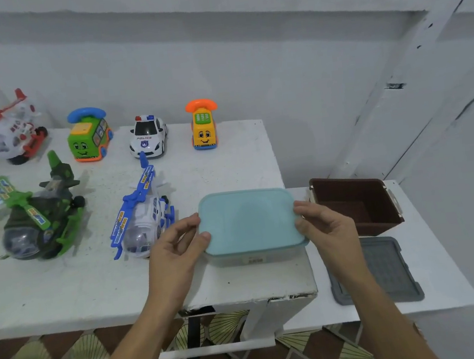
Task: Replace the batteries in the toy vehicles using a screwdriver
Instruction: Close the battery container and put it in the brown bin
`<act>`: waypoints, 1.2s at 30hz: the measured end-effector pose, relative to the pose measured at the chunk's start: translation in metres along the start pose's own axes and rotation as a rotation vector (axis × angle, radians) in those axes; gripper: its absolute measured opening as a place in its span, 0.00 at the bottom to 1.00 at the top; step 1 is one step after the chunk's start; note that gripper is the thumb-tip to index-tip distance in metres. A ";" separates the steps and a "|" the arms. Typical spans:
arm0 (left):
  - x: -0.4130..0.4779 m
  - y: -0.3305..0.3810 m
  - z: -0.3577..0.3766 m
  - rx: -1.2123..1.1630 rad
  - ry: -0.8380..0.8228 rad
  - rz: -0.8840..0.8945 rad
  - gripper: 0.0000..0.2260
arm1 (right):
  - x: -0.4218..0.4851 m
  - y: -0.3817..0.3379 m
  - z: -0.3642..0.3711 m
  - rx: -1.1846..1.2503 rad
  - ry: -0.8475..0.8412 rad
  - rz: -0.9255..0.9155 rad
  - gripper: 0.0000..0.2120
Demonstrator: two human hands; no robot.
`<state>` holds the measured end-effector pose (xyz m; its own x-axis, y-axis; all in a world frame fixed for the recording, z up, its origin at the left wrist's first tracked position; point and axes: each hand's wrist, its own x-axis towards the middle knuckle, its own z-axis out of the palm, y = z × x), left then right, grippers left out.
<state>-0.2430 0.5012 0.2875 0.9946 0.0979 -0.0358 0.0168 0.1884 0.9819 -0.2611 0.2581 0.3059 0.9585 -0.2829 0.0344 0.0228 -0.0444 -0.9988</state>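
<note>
Gripping the box (253,258) at both short ends, the left hand (178,242) and right hand (325,224) pinch its matte teal lid (247,216). I'd peel one rounded corner up first, holding the translucent base down. The glossy plastic toys (145,216) stand left of it on the speckled white surface (65,287).

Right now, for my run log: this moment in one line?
left hand: grips teal lid, left edge | right hand: grips lid, right edge | lid: on container | container: on white table
</note>
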 end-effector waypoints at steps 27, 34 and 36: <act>-0.004 0.007 0.005 -0.040 -0.007 -0.172 0.17 | 0.014 0.001 -0.013 -0.148 -0.315 0.245 0.25; 0.001 0.006 0.012 0.115 0.066 -0.200 0.20 | 0.024 -0.001 -0.008 -0.153 -0.258 0.318 0.27; 0.004 0.006 0.013 0.188 0.070 -0.209 0.21 | 0.027 -0.002 -0.006 -0.140 -0.237 0.337 0.27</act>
<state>-0.2378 0.4896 0.2957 0.9580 0.1444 -0.2476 0.2461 0.0282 0.9688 -0.2374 0.2450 0.3093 0.9450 -0.0765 -0.3179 -0.3253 -0.1219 -0.9377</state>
